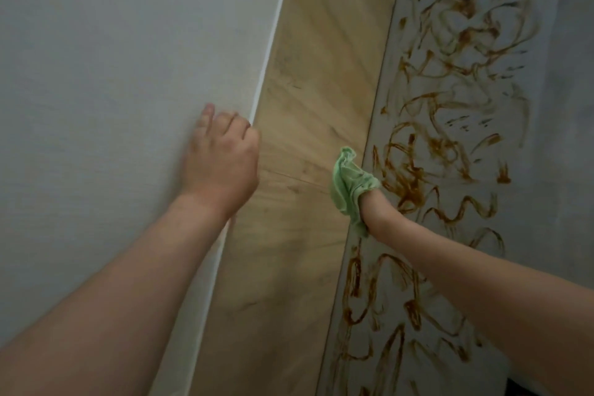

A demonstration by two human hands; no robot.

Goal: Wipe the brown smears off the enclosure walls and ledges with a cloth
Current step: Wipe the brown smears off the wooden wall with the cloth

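Note:
A light green cloth [350,185] is bunched over my right hand [373,202], which holds it against the left edge of a pale panel [546,170] covered in brown smears [450,80]. Only the wrist end of that hand shows; the fingers are hidden under the cloth. My left hand [221,157] rests on a plain white wall [112,74] at its right edge, with the fingers curled round that edge.
A light wooden strip [315,106] runs diagonally between the white wall and the smeared panel, with a few faint dark marks on it. Smears cover the panel from top to bottom.

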